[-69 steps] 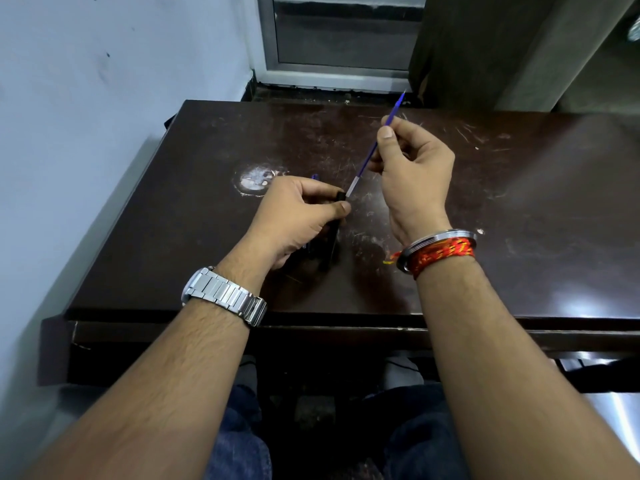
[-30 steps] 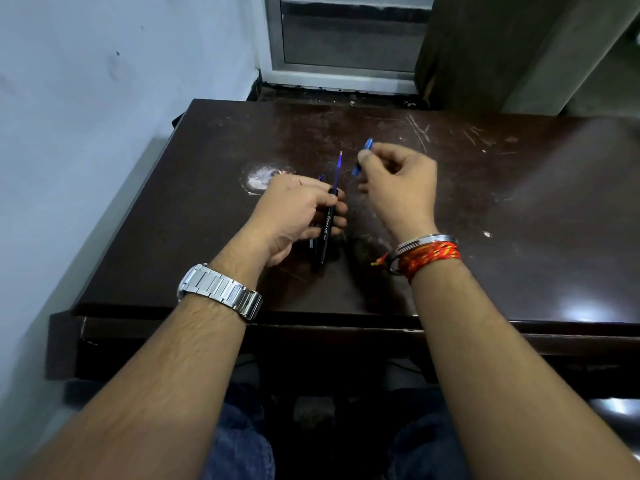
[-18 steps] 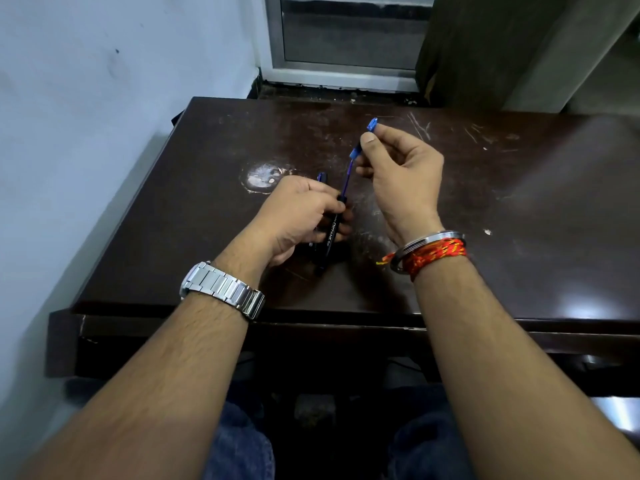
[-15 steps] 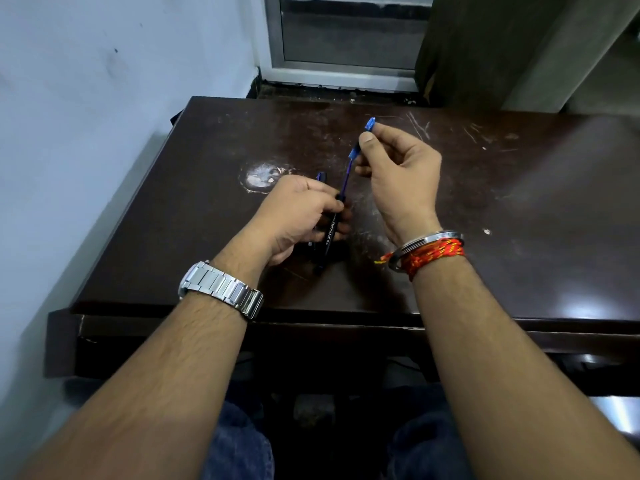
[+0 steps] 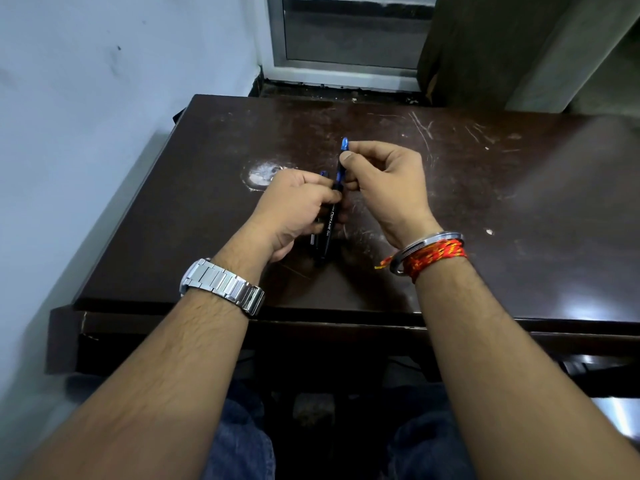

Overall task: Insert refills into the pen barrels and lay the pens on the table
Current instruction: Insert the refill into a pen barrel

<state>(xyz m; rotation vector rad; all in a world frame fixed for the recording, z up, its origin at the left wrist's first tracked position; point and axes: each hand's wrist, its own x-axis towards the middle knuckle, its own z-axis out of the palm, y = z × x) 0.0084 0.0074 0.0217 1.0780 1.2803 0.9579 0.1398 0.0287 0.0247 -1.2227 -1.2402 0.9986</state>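
Observation:
My left hand [image 5: 298,211] grips a black pen barrel [image 5: 327,230] with white lettering, tilted over the dark table [image 5: 502,209]. A second dark pen [image 5: 314,242] with a blue end lies partly hidden under the same hand. My right hand [image 5: 384,181] pinches the blue-tipped refill [image 5: 344,145] at its top end. The refill stands nearly upright with most of its length inside the barrel's mouth; only a short blue stub shows above my thumb.
A white scuff mark [image 5: 261,174] sits on the table just left of my left hand. A pale wall [image 5: 86,116] runs close along the table's left edge. A window frame [image 5: 346,64] stands beyond the far edge. The table's front edge [image 5: 311,317] crosses my forearms.
My right hand has come down and toward my left hand, and the refill has slid deeper into the barrel. The left hand has held the barrel in place.

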